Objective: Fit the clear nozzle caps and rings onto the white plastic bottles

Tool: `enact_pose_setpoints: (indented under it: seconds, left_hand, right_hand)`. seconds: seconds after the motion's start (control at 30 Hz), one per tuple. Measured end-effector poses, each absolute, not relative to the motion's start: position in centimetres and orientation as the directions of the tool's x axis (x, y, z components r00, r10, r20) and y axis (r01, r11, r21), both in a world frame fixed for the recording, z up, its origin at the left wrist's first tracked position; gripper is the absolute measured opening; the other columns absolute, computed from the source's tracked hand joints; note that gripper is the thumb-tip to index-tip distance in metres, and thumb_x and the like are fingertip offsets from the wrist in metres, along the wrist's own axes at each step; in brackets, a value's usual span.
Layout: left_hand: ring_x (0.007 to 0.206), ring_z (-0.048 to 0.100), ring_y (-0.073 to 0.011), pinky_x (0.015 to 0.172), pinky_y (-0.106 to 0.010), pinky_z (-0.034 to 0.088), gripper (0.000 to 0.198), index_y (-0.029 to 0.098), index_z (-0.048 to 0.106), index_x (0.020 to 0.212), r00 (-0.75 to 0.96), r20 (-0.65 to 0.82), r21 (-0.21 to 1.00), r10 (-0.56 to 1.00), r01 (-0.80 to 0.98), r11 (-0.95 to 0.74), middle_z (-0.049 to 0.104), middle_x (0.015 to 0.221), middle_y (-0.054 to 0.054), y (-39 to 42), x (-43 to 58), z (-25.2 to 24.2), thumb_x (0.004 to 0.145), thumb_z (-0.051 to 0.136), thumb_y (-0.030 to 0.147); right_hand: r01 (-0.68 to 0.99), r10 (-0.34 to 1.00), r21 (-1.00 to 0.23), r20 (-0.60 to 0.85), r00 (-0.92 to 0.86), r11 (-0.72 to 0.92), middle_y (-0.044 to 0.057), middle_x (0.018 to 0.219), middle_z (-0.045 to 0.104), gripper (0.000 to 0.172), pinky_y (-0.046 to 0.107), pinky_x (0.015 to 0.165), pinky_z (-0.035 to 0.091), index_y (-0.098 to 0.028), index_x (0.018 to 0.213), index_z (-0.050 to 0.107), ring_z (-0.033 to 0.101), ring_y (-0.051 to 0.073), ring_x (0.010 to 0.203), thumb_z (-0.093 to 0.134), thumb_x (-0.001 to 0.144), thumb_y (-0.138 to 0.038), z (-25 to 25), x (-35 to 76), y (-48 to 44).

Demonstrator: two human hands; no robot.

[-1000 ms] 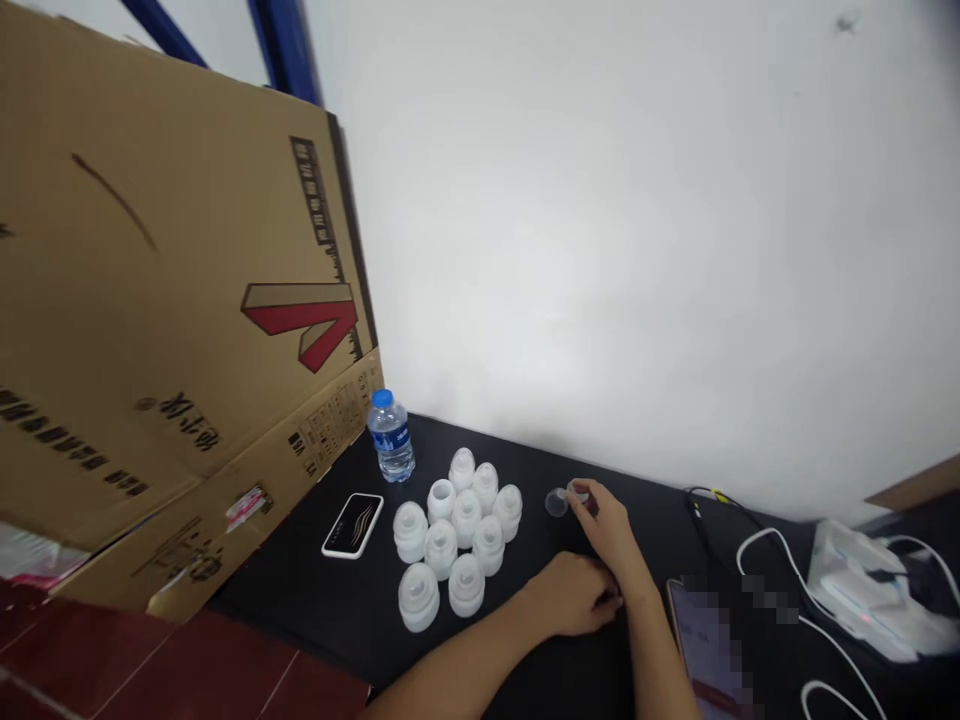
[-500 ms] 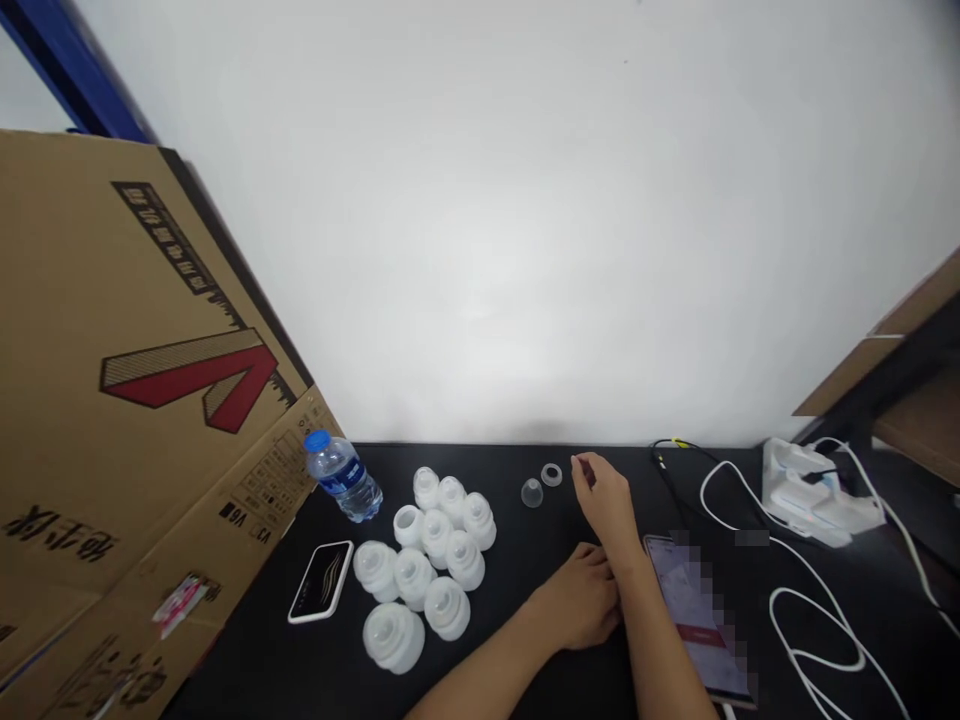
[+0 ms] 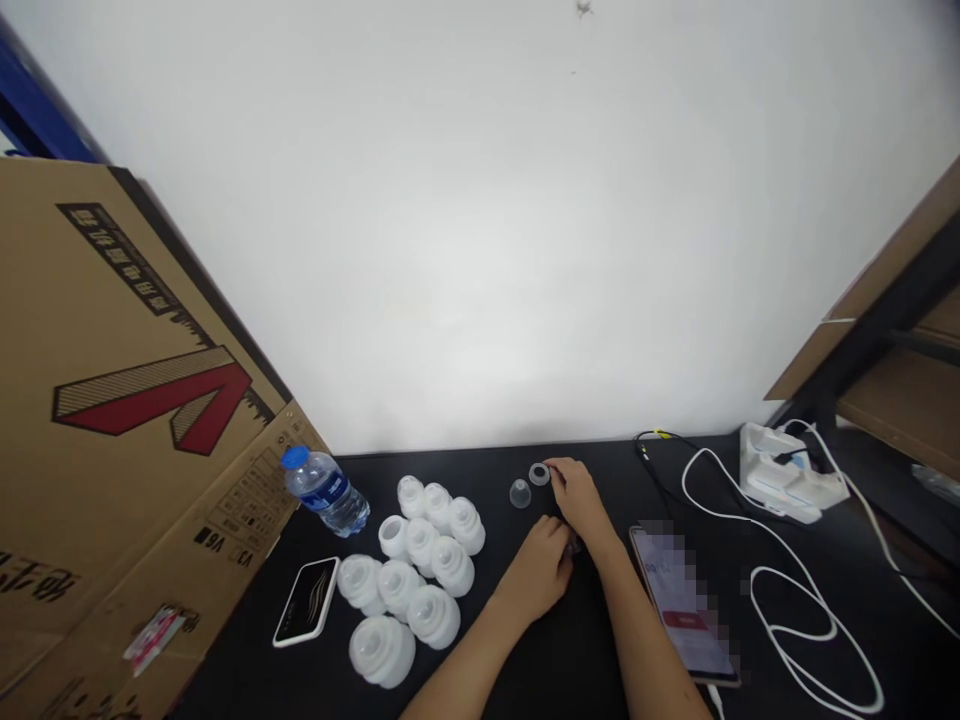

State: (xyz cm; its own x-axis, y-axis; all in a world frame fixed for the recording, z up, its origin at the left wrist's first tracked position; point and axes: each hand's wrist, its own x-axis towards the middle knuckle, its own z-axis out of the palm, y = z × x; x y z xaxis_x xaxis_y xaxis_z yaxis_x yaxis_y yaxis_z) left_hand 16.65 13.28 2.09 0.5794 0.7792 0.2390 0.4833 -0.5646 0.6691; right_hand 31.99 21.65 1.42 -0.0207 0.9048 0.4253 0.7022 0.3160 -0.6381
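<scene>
My right hand (image 3: 576, 497) stretches over the black table, its fingertips at the right edge of a small translucent ring (image 3: 539, 474). The ring lies flat, with a dark hole in its middle. Beside it stands a clear dome-shaped piece (image 3: 520, 493), apart from both hands. My left hand (image 3: 538, 567) rests nearer to me with curled fingers. A small dark, shiny bit shows at its fingertips, too unclear to name. To the left stand several white baby-bottle tops with nipples (image 3: 452, 567), grouped closely. One white piece (image 3: 392, 537) among them has an open round top.
A water bottle (image 3: 327, 490) and a white-edged device (image 3: 306, 602) are at the left, by a large cardboard box (image 3: 135, 400). On the right lie a phone (image 3: 679, 610), a white cable (image 3: 814, 635) and a white power strip (image 3: 791, 475). A white wall (image 3: 480, 250) borders the table's back.
My right hand has moved left to the ring, its fingertips now at the ring's edge. My left hand has come forward, away from the right forearm. The whole view has shifted slightly.
</scene>
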Motion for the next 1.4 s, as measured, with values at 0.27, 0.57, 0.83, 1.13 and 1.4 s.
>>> enact_pose_setpoints:
  seconds: [0.27,0.57,0.83,1.13,1.4]
  left_hand:
    - [0.111,0.067,-0.0274,0.103,-0.045,0.053,0.035,0.024,0.063,0.12,0.345,0.246,0.852,0.906,0.368,-0.371,0.07,0.117,-0.01,14.0,16.1,1.3,0.098,0.044,0.003]
    - [0.106,0.071,-0.027,0.1,-0.044,0.052,0.012,0.024,0.059,0.115,-0.015,0.285,0.93,0.959,0.246,-0.272,0.073,0.113,-0.012,15.3,15.9,-0.2,0.107,0.051,0.025]
    - [0.098,0.074,-0.0261,0.088,-0.039,0.054,0.017,0.023,0.06,0.105,-0.057,0.253,0.961,0.966,0.131,-0.244,0.076,0.105,-0.01,16.3,15.6,0.4,0.108,0.054,0.039]
    - [0.075,0.066,-0.0183,0.072,-0.03,0.053,0.027,0.022,0.059,0.109,-0.197,0.216,0.975,0.956,-0.009,-0.222,0.066,0.085,0.0,16.6,15.9,0.7,0.095,0.074,0.039]
    - [0.089,0.066,-0.0221,0.075,-0.033,0.053,0.031,0.022,0.077,0.118,-0.177,0.302,0.947,0.937,0.171,-0.273,0.065,0.111,-0.009,16.2,15.5,1.5,0.101,0.068,0.046]
  right_hand:
    - [0.66,0.934,-0.697,0.356,-0.02,0.279,0.012,0.127,0.08,0.027,0.049,0.108,0.052,-0.022,0.104,0.082,0.072,0.029,0.115,0.056,0.1,-0.025,-0.7,31.4,22.5]
    - [0.639,0.948,-0.741,0.314,0.054,0.209,0.009,0.097,0.077,0.022,0.043,0.091,0.055,-0.023,0.087,0.072,0.07,0.029,0.095,0.069,0.091,-0.044,-0.3,31.3,21.9]
    - [0.263,0.977,-0.957,0.161,0.141,0.12,0.005,0.082,0.076,0.048,0.036,0.071,0.058,-0.022,0.097,0.073,0.072,0.025,0.077,0.058,0.096,-0.068,1.5,31.6,22.0]
    - [0.127,0.974,-0.983,0.103,-0.204,0.13,-0.002,0.073,0.066,0.048,0.028,0.059,0.049,-0.02,0.101,0.073,0.059,0.016,0.061,0.068,0.093,-0.067,1.8,30.6,21.5]
    - [0.11,0.927,-0.989,0.055,-0.371,0.102,-0.002,0.069,0.062,0.056,0.027,0.06,0.044,-0.02,0.081,0.069,0.053,0.014,0.06,0.072,0.09,-0.074,3.4,31.0,20.7]
